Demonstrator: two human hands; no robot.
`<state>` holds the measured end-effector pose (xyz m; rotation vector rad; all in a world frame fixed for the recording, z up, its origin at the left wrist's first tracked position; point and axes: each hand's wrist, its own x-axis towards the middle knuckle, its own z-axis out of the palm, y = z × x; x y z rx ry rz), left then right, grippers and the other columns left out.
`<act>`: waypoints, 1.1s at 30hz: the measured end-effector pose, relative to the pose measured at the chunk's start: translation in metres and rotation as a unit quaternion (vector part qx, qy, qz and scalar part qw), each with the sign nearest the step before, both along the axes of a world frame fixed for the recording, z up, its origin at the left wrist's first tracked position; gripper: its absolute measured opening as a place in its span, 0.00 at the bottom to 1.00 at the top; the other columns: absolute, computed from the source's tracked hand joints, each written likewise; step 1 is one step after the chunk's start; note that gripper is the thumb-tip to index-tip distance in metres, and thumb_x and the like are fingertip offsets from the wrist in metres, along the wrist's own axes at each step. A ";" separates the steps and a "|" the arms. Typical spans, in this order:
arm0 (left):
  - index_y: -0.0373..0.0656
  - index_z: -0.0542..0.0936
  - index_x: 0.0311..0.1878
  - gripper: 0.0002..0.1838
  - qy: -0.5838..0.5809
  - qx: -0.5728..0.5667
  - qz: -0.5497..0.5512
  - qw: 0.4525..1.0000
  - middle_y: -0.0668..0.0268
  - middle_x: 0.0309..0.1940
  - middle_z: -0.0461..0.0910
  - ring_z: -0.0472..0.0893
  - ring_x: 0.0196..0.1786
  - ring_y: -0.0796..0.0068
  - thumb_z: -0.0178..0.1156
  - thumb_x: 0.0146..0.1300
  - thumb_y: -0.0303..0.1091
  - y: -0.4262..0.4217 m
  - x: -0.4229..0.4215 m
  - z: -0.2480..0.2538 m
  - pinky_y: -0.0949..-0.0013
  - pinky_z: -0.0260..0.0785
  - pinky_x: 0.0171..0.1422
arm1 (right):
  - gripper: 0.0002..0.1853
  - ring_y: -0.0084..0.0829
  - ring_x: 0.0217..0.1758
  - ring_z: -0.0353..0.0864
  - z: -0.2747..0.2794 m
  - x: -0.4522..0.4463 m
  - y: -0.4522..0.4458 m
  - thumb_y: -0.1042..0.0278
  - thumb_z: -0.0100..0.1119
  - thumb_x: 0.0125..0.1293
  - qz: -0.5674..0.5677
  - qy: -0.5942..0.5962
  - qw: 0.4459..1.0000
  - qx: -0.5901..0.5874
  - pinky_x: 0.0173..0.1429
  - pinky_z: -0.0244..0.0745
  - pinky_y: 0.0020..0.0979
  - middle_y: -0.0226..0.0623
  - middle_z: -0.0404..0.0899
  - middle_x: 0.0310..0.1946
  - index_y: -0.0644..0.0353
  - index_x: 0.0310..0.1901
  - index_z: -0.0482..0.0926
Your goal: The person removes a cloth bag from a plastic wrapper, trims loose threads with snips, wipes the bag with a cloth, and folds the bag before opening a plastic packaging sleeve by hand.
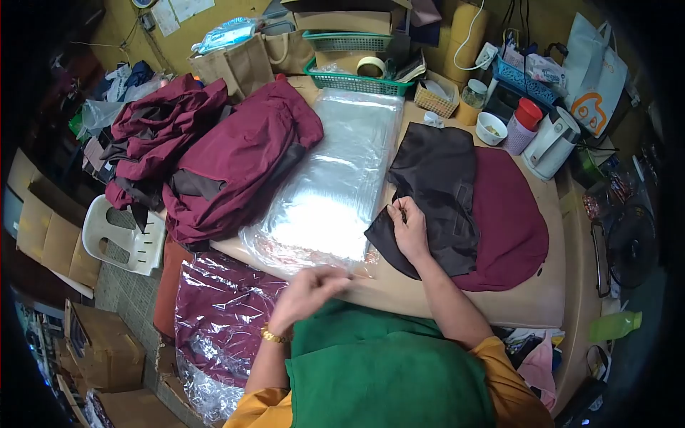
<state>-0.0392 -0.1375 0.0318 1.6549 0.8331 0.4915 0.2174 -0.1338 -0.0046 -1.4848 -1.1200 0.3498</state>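
Note:
A folded maroon garment [510,221] lies on the table's right side, with black fabric [435,171] spread over its left part. My right hand [409,227] is closed on the left edge of that black fabric, thumb and fingers pinched together. Near the table's front edge, my left hand [310,294] is apart from the garment, and its fingers are smeared by motion. Left of the garment lies a stack of clear plastic bags [335,171], shiny under the light. More maroon garments with black parts [235,157] are heaped at the table's left.
Green baskets [357,87] stand at the back, one holding a tape roll [371,67]. A white bowl [491,128] and an electric kettle [551,146] sit at the back right. Plastic-wrapped maroon clothing [221,314] lies below the front edge, near a white plastic chair [125,235].

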 end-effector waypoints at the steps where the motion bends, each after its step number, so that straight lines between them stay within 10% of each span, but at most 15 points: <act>1: 0.34 0.78 0.61 0.25 -0.001 -0.058 -0.063 0.996 0.75 0.24 0.75 0.69 0.29 0.88 0.66 0.66 0.39 -0.006 0.011 0.006 0.78 0.64 0.33 | 0.12 0.24 0.30 0.68 -0.001 0.000 -0.001 0.66 0.59 0.70 0.000 0.001 1.000 -0.001 0.39 0.67 0.30 0.33 0.71 0.24 0.64 0.33 0.71; 5: 0.33 0.70 0.67 0.30 -0.139 -0.154 0.024 0.978 0.79 0.21 0.70 0.66 0.24 0.91 0.65 0.68 0.39 -0.021 0.072 -0.004 0.82 0.58 0.27 | 0.12 0.25 0.30 0.69 -0.002 0.001 -0.003 0.65 0.60 0.70 0.005 0.006 1.000 -0.002 0.38 0.68 0.30 0.34 0.72 0.25 0.64 0.34 0.72; 10: 0.39 0.81 0.51 0.14 -0.300 -0.336 0.210 0.868 0.79 0.18 0.68 0.61 0.16 0.88 0.63 0.70 0.38 0.001 0.098 -0.006 0.82 0.53 0.20 | 0.12 0.26 0.28 0.69 0.003 -0.002 -0.009 0.65 0.61 0.70 0.008 -0.004 0.999 0.044 0.36 0.68 0.31 0.34 0.72 0.23 0.64 0.34 0.72; 14: 0.37 0.81 0.46 0.12 -0.291 -0.293 0.257 0.874 0.70 0.23 0.80 0.76 0.20 0.85 0.61 0.71 0.38 0.005 0.088 -0.018 0.84 0.67 0.24 | 0.11 0.27 0.28 0.70 0.007 -0.002 -0.012 0.65 0.62 0.69 0.027 0.036 0.999 0.020 0.36 0.68 0.32 0.35 0.72 0.23 0.63 0.35 0.72; 21: 0.27 0.76 0.47 0.17 -0.396 -0.385 0.222 0.804 0.47 0.46 0.82 0.86 0.45 0.69 0.53 0.75 0.38 0.002 0.067 0.000 0.74 0.84 0.49 | 0.12 0.35 0.37 0.78 0.053 -0.021 -0.032 0.66 0.66 0.64 0.003 -0.155 0.988 0.023 0.42 0.74 0.36 0.40 0.74 0.39 0.61 0.45 0.76; 33: 0.29 0.76 0.51 0.20 -0.394 -0.353 0.172 0.831 0.57 0.43 0.81 0.83 0.39 0.76 0.54 0.75 0.41 -0.003 0.060 0.003 0.77 0.82 0.45 | 0.15 0.38 0.29 0.77 0.101 -0.045 -0.070 0.71 0.71 0.53 0.081 -0.337 0.937 0.036 0.34 0.70 0.37 0.34 0.74 0.33 0.58 0.42 0.78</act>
